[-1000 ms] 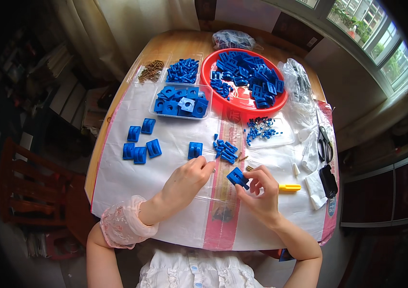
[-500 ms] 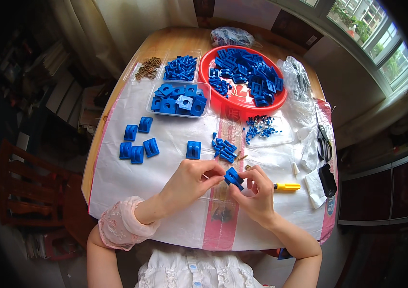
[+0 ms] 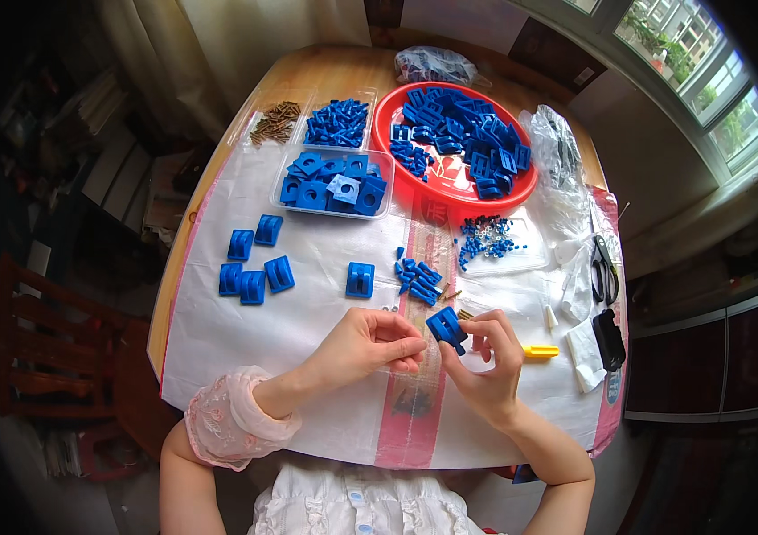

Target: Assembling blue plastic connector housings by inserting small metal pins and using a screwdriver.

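My right hand pinches a blue plastic part with a slotted face, tilted above the table near its front. My left hand is just left of it and apart from it, thumb and fingertips pressed together; anything between them is too small to make out. Ahead of my hands lie a small pile of blue plastic pegs and a few brass-coloured screws. A single blue block with a curved middle sits beyond my left hand.
Several similar blue blocks lie at left. Behind stand a clear tub of square blue plates, a tray of pegs, brass screws and a red basin. At right are tiny parts, scissors and a yellow-handled tool.
My left hand has drawn away from the blue part and dropped slightly toward me. My right hand has shifted a little right, turning the part so its slotted face shows more.
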Demonstrator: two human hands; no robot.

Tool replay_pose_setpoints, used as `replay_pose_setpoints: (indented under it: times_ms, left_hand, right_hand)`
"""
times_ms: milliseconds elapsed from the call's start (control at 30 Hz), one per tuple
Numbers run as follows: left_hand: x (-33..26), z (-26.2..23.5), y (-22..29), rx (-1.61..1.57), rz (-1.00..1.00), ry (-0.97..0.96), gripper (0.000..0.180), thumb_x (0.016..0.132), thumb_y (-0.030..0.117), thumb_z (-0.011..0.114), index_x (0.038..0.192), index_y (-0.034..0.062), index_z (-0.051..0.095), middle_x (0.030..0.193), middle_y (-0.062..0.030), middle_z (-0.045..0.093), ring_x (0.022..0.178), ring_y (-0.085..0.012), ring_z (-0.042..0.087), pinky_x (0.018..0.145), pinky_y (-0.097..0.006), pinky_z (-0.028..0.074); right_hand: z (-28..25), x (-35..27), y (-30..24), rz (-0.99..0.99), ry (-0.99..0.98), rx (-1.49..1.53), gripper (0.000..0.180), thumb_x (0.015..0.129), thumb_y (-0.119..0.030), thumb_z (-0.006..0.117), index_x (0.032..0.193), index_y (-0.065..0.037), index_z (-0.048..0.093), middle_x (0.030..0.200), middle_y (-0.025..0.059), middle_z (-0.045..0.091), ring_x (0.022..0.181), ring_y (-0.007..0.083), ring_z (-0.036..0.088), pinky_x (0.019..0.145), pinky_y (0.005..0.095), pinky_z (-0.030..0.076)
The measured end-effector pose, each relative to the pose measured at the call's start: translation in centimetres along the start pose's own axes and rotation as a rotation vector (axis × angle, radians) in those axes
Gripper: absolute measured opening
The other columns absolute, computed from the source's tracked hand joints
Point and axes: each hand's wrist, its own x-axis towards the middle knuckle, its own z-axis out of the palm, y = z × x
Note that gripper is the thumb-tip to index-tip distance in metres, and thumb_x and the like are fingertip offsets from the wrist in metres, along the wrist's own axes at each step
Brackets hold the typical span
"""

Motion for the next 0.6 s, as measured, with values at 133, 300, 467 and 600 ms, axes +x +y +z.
replay_pose_setpoints:
  times_ms: [133, 300, 467, 600]
  left_hand:
    - [0.2, -0.2, -0.6, -0.014, 0.093, -0.008, 0.012, 0.099, 0.006, 0.070, 0.108, -0.0009, 0.071, 0.103, -0.0074, 0.075, 0.091, -0.0134, 0.074, 0.084, -0.027, 0.061]
    - [-0.2, 0.2, -0.2, 0.218, 0.273, 0.124, 0.013, 0.096, 0.000, 0.070, 0.108, -0.0028, 0.071, 0.103, -0.0077, 0.075, 0.093, -0.0143, 0.074, 0.082, -0.026, 0.061]
    - [-0.7, 1.1, 0.0, 0.467, 0.384, 0.198, 0.011, 0.093, 0.001, 0.072, 0.104, -0.0031, 0.070, 0.098, -0.0096, 0.074, 0.087, -0.0157, 0.075, 0.077, -0.027, 0.060]
    - [-0.2, 1.2, -0.1, 0.725, 0.734, 0.194, 0.017, 0.088, 0.000, 0.076, 0.105, 0.0011, 0.073, 0.093, -0.0090, 0.070, 0.080, -0.0192, 0.072, 0.069, -0.030, 0.057]
  right_hand:
    - [0.0, 0.1, -0.3, 0.014, -0.025, 0.002, 0.029, 0.072, -0.005, 0.086, 0.096, -0.002, 0.070, 0.085, 0.0056, 0.063, 0.063, 0.0093, 0.053, 0.050, 0.0241, 0.040]
    - [-0.1, 0.0, -0.1, 0.361, -0.147, 0.230, 0.022, 0.079, 0.001, 0.082, 0.097, 0.000, 0.069, 0.091, 0.0022, 0.062, 0.067, 0.0032, 0.051, 0.051, 0.0181, 0.036]
    - [-0.3, -0.1, -0.1, 0.352, -0.149, 0.239, 0.019, 0.082, 0.001, 0.080, 0.099, 0.000, 0.070, 0.093, 0.0017, 0.063, 0.068, 0.0015, 0.052, 0.052, 0.0167, 0.037]
    - [-0.4, 0.1, -1.0, 0.391, -0.146, 0.298, 0.016, 0.083, -0.002, 0.081, 0.095, 0.000, 0.071, 0.090, 0.0018, 0.066, 0.072, 0.0025, 0.057, 0.053, 0.0181, 0.043]
